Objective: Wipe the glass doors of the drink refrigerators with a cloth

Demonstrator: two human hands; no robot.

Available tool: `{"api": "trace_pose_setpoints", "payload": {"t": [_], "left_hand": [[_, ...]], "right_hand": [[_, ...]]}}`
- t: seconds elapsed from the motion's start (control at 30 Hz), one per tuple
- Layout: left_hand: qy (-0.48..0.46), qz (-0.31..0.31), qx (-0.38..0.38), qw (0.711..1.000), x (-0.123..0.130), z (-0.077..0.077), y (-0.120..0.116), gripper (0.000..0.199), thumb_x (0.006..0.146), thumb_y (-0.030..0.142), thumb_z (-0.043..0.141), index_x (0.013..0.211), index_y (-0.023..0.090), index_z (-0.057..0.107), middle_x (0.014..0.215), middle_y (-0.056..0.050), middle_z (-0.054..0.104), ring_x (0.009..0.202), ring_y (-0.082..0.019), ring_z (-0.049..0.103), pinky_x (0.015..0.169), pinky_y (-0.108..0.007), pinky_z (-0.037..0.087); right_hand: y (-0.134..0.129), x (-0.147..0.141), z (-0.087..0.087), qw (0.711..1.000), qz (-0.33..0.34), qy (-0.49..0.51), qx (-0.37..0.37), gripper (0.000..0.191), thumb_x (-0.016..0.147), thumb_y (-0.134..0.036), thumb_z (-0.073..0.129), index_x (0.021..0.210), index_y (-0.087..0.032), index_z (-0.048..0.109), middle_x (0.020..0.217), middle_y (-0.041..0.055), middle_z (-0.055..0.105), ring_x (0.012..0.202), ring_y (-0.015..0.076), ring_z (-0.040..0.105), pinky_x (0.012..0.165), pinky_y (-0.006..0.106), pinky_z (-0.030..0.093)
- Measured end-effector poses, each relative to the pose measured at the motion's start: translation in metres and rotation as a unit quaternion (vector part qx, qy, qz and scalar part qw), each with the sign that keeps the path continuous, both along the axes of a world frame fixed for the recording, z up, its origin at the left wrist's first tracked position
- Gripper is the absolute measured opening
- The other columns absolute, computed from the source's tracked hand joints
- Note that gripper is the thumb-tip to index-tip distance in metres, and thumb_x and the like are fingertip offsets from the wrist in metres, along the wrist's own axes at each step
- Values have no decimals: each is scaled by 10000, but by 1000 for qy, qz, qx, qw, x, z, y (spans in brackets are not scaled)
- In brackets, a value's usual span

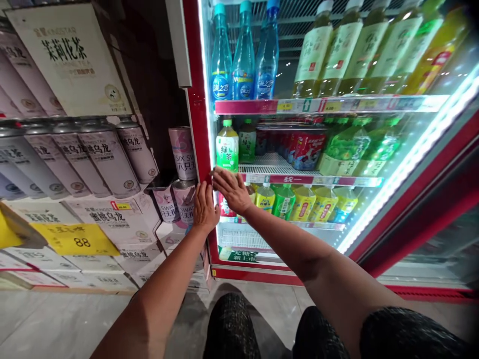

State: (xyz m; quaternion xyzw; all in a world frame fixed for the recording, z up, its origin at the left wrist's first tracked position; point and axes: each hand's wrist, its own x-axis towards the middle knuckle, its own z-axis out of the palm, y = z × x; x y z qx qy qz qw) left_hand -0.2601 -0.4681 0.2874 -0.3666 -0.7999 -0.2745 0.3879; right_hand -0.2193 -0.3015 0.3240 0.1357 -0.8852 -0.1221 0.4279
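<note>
My left hand (205, 208) lies against the red frame (200, 114) of a drinks fridge, at its left side, fingers stretched upward. Just right of it, my right hand (234, 190) rests with extended fingers at the frame's inner edge, palm turned to the fridge. No item shows in either hand, though the palms are hidden. Above my right hand a green tea bottle (227, 147) with a light green cap stands on the middle shelf (269, 164). Pink cans (183, 197) stand beside my left hand, outside the fridge.
Blue bottles (244, 55) and pale-labelled bottles (314, 50) line the upper shelf; yellow and green bottles (283, 202) fill a lower one. At left are stacked boxes (71, 55), tall cans (108, 159) and a yellow price sign (75, 239). Grey floor tiles (22, 319) lie below.
</note>
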Motion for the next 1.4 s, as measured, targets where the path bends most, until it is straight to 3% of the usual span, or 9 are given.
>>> {"api": "trace_pose_setpoints", "payload": {"t": [0.17, 0.33, 0.43, 0.53, 0.67, 0.87, 1.1, 1.3, 1.4], "left_hand": [[-11, -46, -72, 996, -6, -2, 12, 950, 835, 131, 572, 1628, 61, 54, 1718, -226, 23, 1589, -347, -77, 1292, -596, 154], [2, -59, -80, 995, -11, -13, 17, 1055, 840, 112, 602, 1638, 142, -89, 1716, -194, -96, 1581, -324, -111, 1288, -595, 164], [3, -41, -93, 995, -8, -15, 22, 1044, 828, 114, 644, 1650, 182, 3, 1693, -170, -218, 1558, -360, -171, 1278, -623, 144], [-19, -15, -110, 994, -2, -13, 28, 977, 809, 149, 704, 1636, 207, 187, 1659, -144, -317, 1528, -414, -217, 1260, -650, 145], [-49, 10, -130, 990, 2, -11, 32, 989, 795, 209, 752, 1630, 209, 223, 1659, -157, -314, 1509, -429, -242, 1245, -672, 136], [-101, 44, -143, 984, 3, -14, 39, 1052, 756, 291, 793, 1632, 161, 224, 1685, -227, -203, 1504, -450, -240, 1219, -714, 95], [-92, 61, -154, 982, 5, -17, 42, 1061, 760, 355, 792, 1629, 136, 224, 1698, -271, -98, 1522, -469, -204, 1209, -722, 98], [-99, 79, -154, 980, 5, -19, 45, 1130, 725, 378, 808, 1636, 148, 180, 1693, -281, -109, 1520, -484, -200, 1197, -736, 91], [-104, 84, -146, 980, 6, -21, 49, 1159, 723, 407, 800, 1636, 127, 144, 1683, -301, -122, 1514, -489, -213, 1185, -757, 83]], "right_hand": [[21, 14, -26, 992, 86, -62, 72, 496, 1023, -218, 477, 1510, -311, 494, 1611, -42, 447, 1550, 141, 304, 1327, 479, 111], [47, 31, -10, 1000, 19, -15, 11, 586, 1027, -167, 442, 1584, -330, 360, 1650, -58, 374, 1588, 148, 182, 1319, 520, -17], [61, 43, -17, 1000, 2, 19, -16, 631, 1011, -132, 447, 1603, -311, 319, 1658, -44, 356, 1598, 157, 133, 1313, 533, -38], [74, 57, -41, 999, 36, 1, 1, 659, 987, -121, 481, 1595, -328, 330, 1631, -55, 410, 1584, 141, 197, 1323, 507, 66], [93, 72, -54, 995, 75, -38, 46, 650, 983, -122, 486, 1579, -346, 353, 1614, -77, 438, 1551, 119, 290, 1324, 476, 112], [110, 80, -30, 998, -28, -12, -46, 722, 975, -126, 490, 1601, -413, 275, 1668, -99, 332, 1589, 163, 188, 1316, 545, 16], [126, 97, -58, 998, 18, -50, 19, 638, 986, -126, 470, 1568, -367, 375, 1633, -80, 409, 1565, 143, 262, 1322, 505, 74], [143, 102, -36, 999, -26, 6, -29, 720, 977, -112, 468, 1610, -384, 261, 1661, -83, 351, 1584, 162, 203, 1315, 543, -9], [145, 105, -41, 997, -45, 23, -60, 760, 961, -90, 478, 1616, -395, 241, 1660, -84, 351, 1585, 165, 199, 1315, 546, 1]]}}
